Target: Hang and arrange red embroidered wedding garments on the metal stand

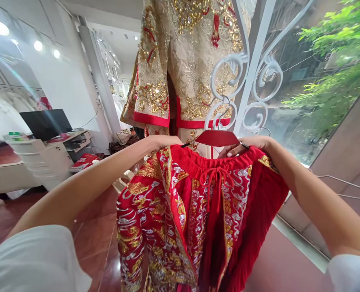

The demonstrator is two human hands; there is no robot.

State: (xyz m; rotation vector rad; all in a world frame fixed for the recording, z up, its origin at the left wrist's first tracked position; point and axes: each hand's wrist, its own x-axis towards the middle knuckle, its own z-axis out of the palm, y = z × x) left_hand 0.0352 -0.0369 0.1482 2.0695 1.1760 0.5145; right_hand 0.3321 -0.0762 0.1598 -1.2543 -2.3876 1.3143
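Note:
A red skirt point(210, 190) with a gathered drawstring waist and gold and silver embroidery hangs by clips from a red hanger point(218, 138). A red embroidered jacket point(149, 207) lies around it, one sleeve hanging at the left. My left hand point(170, 141) is closed at the jacket's left shoulder beside the hanger's clip, its fingers mostly hidden by cloth. My right hand point(239, 148) is closed at the right shoulder, with some fingertips showing behind the hanger's right end. The hanger's metal hook stands up in front of a white scrollwork rack point(248, 69).
Behind hangs a cream and gold sequined garment point(192, 77) with red trim. A spare wire hanger point(347, 188) sticks out at right near the window point(307, 93). At left are a white desk point(54, 156) with a black monitor point(47, 123) and a red box point(84, 161) low down.

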